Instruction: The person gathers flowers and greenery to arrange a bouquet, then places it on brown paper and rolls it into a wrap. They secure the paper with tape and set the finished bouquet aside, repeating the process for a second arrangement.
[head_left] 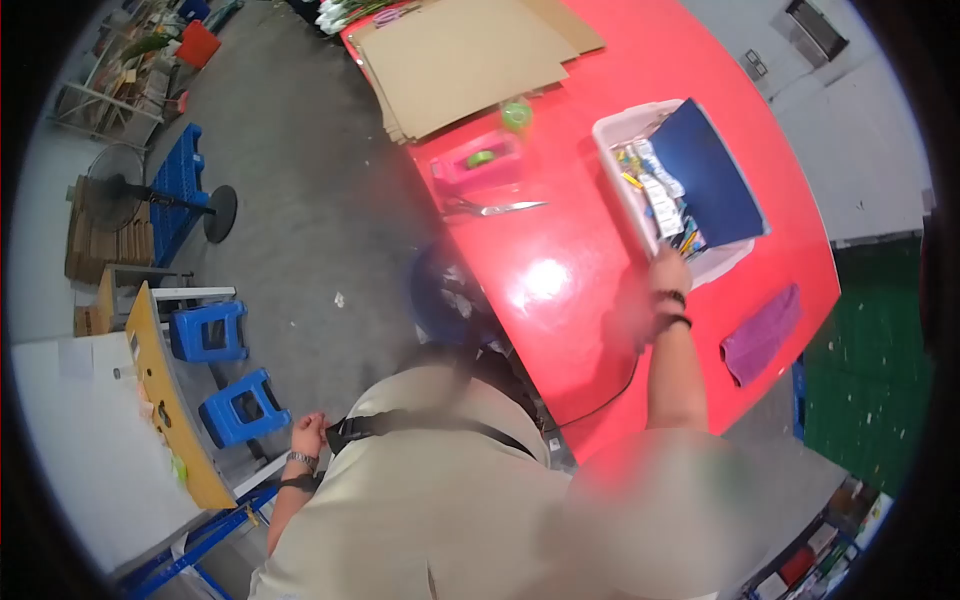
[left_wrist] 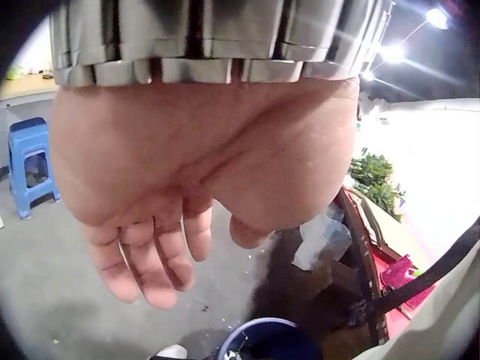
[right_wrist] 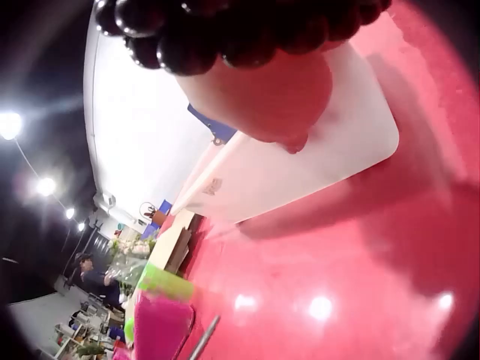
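Note:
At the near edge of a white plastic bin (head_left: pixel 613 185) on the red table, my right hand (head_left: pixel 672 268) grips the rim. The thumb lies along the outer wall of the bin (right_wrist: pixel 337 150) in the right wrist view; the other fingers are hidden behind the rim. Inside the bin are small packets (head_left: pixel 660 205) and assorted colourful items, with a dark blue flat board (head_left: pixel 710 175) leaning across its right part. My left hand (left_wrist: pixel 172 187) hangs beside my body, fingers loosely bent, holding nothing.
Scissors (head_left: pixel 500 209), a pink tape dispenser (head_left: pixel 475 165) and a green tape roll (head_left: pixel 516 115) lie left of the bin. Cardboard sheets (head_left: pixel 465 65) cover the far end. A purple cloth (head_left: pixel 762 335) lies at right. Below the table edge stands a blue bucket (head_left: pixel 435 300).

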